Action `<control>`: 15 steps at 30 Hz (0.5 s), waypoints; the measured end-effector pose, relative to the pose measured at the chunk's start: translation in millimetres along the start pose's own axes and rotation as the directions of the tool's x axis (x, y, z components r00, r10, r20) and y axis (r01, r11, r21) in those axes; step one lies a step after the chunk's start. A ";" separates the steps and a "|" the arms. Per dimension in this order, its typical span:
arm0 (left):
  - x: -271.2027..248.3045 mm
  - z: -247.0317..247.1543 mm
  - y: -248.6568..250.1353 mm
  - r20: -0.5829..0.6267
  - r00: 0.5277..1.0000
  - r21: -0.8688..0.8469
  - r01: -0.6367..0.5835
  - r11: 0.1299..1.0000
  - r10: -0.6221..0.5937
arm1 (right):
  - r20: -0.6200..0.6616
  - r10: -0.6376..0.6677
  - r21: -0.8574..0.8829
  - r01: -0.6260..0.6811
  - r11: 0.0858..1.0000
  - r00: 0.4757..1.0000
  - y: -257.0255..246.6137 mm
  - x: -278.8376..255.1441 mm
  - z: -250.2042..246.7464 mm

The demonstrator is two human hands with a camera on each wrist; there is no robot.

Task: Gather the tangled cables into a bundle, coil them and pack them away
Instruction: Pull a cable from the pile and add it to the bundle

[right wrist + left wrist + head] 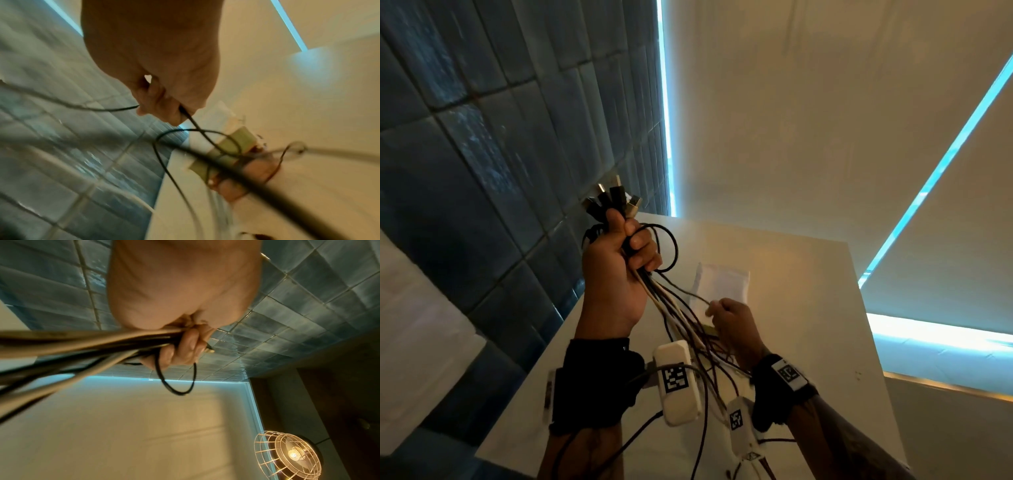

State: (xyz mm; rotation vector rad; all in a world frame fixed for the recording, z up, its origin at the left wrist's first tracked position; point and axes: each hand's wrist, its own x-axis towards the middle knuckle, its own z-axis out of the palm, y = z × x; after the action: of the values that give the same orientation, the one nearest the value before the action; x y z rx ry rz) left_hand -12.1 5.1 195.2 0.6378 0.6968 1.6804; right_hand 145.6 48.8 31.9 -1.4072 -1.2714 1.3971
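Observation:
My left hand (619,260) is raised above the white table (808,308) and grips a bundle of cables (674,308) in its fist; their plug ends (613,198) fan out above the thumb. The black and pale strands hang down from the fist toward my wrists. A black loop (667,246) sticks out beside the fingers (185,350). Lower and to the right, my right hand (729,318) pinches one thin dark cable (193,123) out of the hanging strands. In the right wrist view this cable runs down and crosses the other blurred strands (236,170).
A white pouch (722,284) lies on the table behind the hands. A blue tiled wall (482,154) runs along the table's left side. A pale blind (825,120) hangs behind the table. A caged lamp (287,456) hangs overhead.

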 end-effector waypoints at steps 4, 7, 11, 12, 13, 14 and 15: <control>7.7 -3.8 -0.6 -0.164 0.986 0.179 0.020 0.984 0.009 | 0.092 -0.104 0.421 0.056 0.905 0.990 -54.3 -9.2 -7.7; 10.0 -4.7 -5.6 -0.276 0.961 0.281 0.073 0.957 0.007 | 0.203 -0.289 0.500 0.154 0.852 0.936 -91.1 -20.9 -9.1; 7.5 4.7 -9.8 -0.315 0.949 0.391 0.114 0.913 0.017 | 0.311 -0.480 0.443 0.321 0.837 0.820 -115.5 -37.0 -1.5; 6.7 7.0 -10.1 -0.309 0.951 0.406 0.115 0.906 0.018 | 0.328 -0.500 0.410 0.356 0.840 0.801 -116.8 -39.8 2.1; 5.8 8.4 -10.0 -0.299 0.954 0.408 0.114 0.906 0.015 | 0.342 -0.510 0.382 0.380 0.843 0.789 -116.4 -41.8 5.5; 5.1 8.3 -10.0 -0.282 0.959 0.391 0.111 0.914 0.004 | 0.352 -0.512 0.359 0.392 0.847 0.783 -115.2 -43.0 8.0; 3.7 8.6 -9.7 -0.256 0.967 0.360 0.111 0.926 -0.016 | 0.353 -0.507 0.338 0.398 0.853 0.786 -113.8 -43.4 9.2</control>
State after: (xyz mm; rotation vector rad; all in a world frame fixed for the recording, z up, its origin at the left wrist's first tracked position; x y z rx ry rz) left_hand -0.3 11.3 194.0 0.6636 1.2262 1.5936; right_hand 125.8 29.4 150.8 -0.5650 -1.5261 1.4942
